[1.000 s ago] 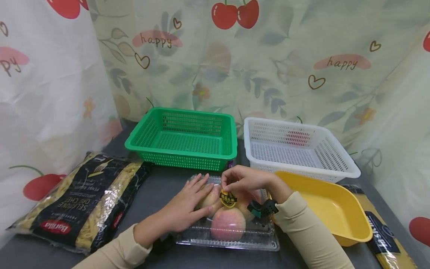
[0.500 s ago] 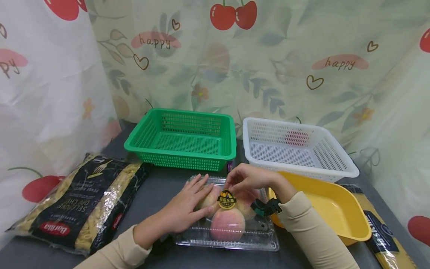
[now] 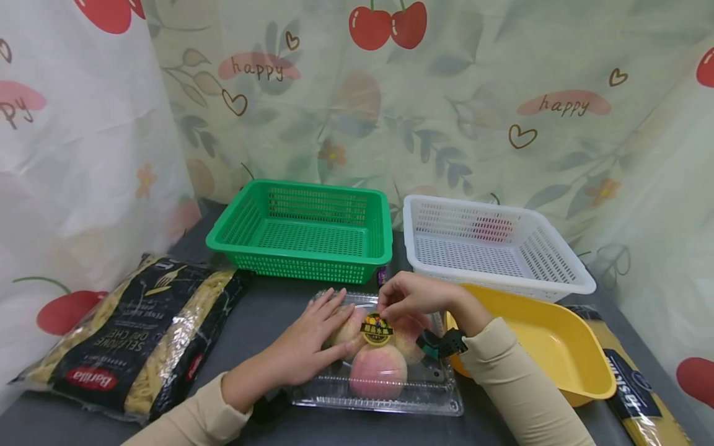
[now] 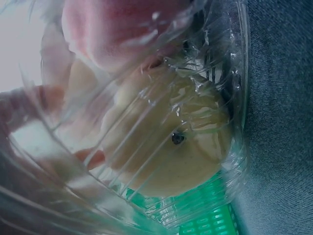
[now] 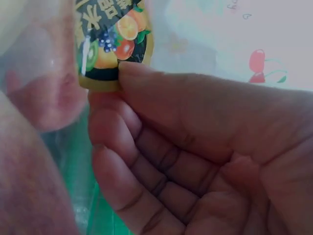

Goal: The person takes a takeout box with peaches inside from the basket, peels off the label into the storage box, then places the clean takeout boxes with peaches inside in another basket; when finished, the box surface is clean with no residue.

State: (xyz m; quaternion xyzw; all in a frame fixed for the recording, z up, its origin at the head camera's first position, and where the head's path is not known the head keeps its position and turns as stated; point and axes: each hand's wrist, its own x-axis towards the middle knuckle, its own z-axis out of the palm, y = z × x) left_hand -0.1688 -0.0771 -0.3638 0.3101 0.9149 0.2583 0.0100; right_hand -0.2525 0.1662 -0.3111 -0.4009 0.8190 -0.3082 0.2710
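A clear plastic clamshell box [image 3: 409, 402] with several peaches [image 3: 379, 371] inside lies in front of me in the head view. My left hand [image 3: 307, 341] rests on the left of its lid with the fingers spread. Above the lid's middle, my right hand [image 3: 415, 296] pinches the edge of a round black and gold fruit sticker [image 3: 377, 329]. In the right wrist view the thumb lies over the rim of that sticker [image 5: 115, 44], and the other fingers are curled. A pale peach [image 4: 166, 132] shows through the clear wall in the left wrist view.
Behind the box stand a green basket [image 3: 312, 269] and a white basket [image 3: 502, 282]. A yellow tub [image 3: 558, 353] is at the right, beside a long pasta packet [image 3: 636, 384]. At the left lies a large bag of penne [image 3: 134, 334]. A small purple item [image 3: 382, 275] sits by the green basket.
My right hand has shifted slightly to the right with the sticker's edge between its fingers. More of the sticker's printed face shows now. The left hand has stayed in place.
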